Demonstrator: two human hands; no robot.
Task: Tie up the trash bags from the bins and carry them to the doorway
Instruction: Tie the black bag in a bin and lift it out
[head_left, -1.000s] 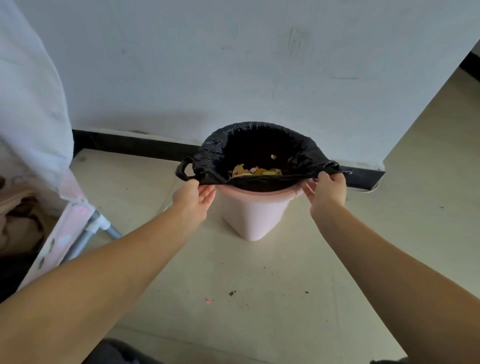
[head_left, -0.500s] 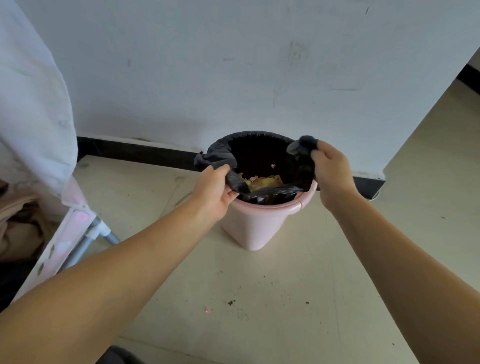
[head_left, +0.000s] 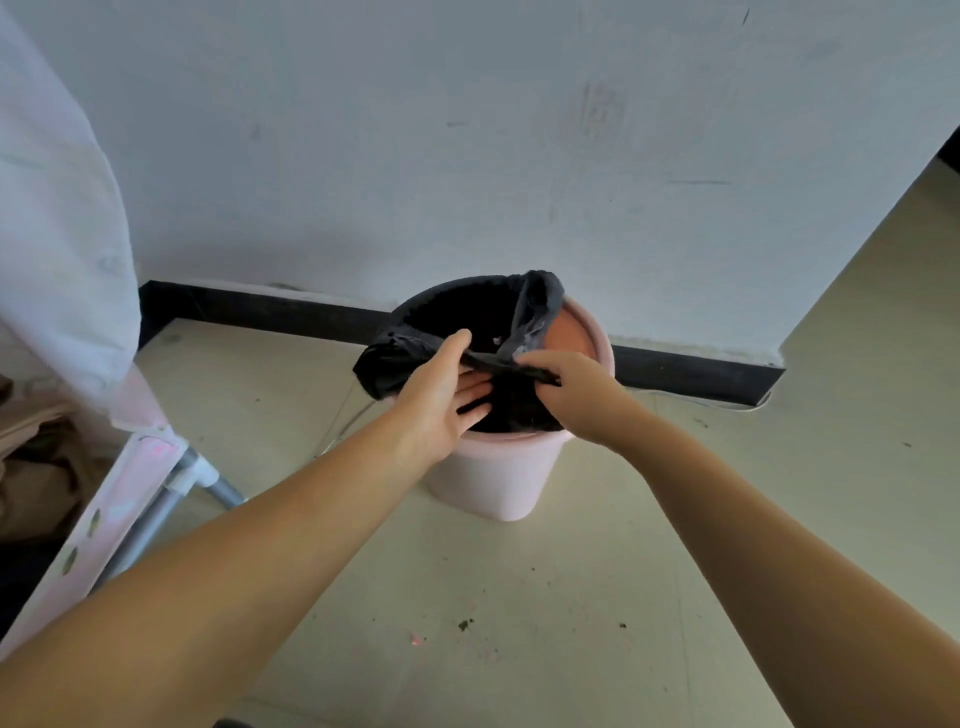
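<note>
A: Where's the bag (head_left: 395, 366)?

B: In the pink bin (head_left: 498, 475), by the white wall (head_left: 467, 135), on the tile floor (head_left: 571, 597). Black liner, partly pulled off the rim. Right-rear rim is bare, pink inside wall showing there. Left edge of the bag hangs over the bin's left side.

A: Left hand (head_left: 441, 400)?

B: Over the near-left of the bin mouth, palm turned partly up. Thumb on top of a flattened band of bag plastic, fingers spread loosely under it. Looks like a light pinch between thumb and fingers, not a tight fist.

A: Right hand (head_left: 571, 389)?

B: Just beside the left, nearly touching it, over the middle of the bin mouth. Fingers curled closed on a twisted strip of bag. One loop of the bag, greyish and stretched thin, rises from that grip up toward the rear rim.

A: Knot?

B: None visible. The two gathered ends cross between the hands; can't tell more, the hands cover it.

A: Contents?

B: Mostly hidden. One small pale speck inside, too small to tell what.

A: Surroundings?

B: Black baseboard (head_left: 249, 306) along the wall. Left edge of view: white cloth (head_left: 57, 208) over a pink frame (head_left: 130, 483) with a grey metal leg (head_left: 218, 486). Dark crumbs (head_left: 462, 625) and a small red spot (head_left: 415, 640) on the floor in front of the bin.
</note>
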